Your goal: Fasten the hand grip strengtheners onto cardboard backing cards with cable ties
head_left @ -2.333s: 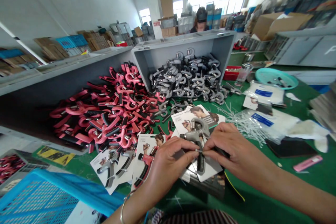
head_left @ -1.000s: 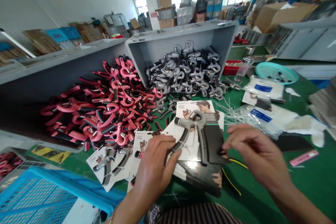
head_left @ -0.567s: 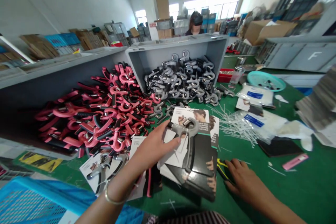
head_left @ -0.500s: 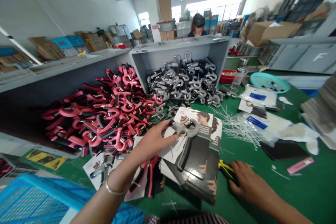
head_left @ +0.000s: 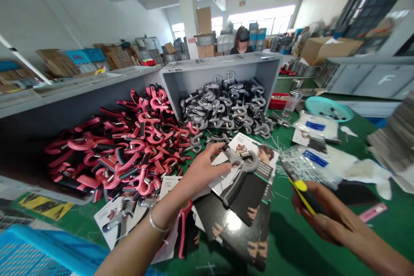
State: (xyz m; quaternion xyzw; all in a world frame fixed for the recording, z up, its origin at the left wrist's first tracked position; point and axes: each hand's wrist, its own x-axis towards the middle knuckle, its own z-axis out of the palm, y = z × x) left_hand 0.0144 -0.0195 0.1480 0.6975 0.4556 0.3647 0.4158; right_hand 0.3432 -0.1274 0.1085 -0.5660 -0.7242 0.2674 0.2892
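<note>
My left hand (head_left: 207, 166) grips a grey hand gripper (head_left: 237, 170) lying on a printed card (head_left: 255, 189), fingers closed at its upper left end. Under that card sits a stack of black-and-white cards (head_left: 233, 233). Raised above the green table at the right, my right hand (head_left: 326, 211) is wrapped round yellow-and-black pliers (head_left: 302, 192), whose jaws point up and left toward white zip ties (head_left: 300, 166). Left of the stack are cards with a grey hand gripper (head_left: 119, 217) and a red one (head_left: 183, 233), partly hidden by my left forearm.
Grey bins hold red hand grippers (head_left: 142, 138) and grey hand grippers (head_left: 226, 103) behind. A blue basket (head_left: 48, 250) stands at lower left, a turquoise tray (head_left: 330, 109) at right. A person (head_left: 242, 43) is behind the bins.
My right hand has lifted the pliers off the table, their jaws now showing. My left hand, the grey hand gripper and its card have shifted slightly right, across the stack.
</note>
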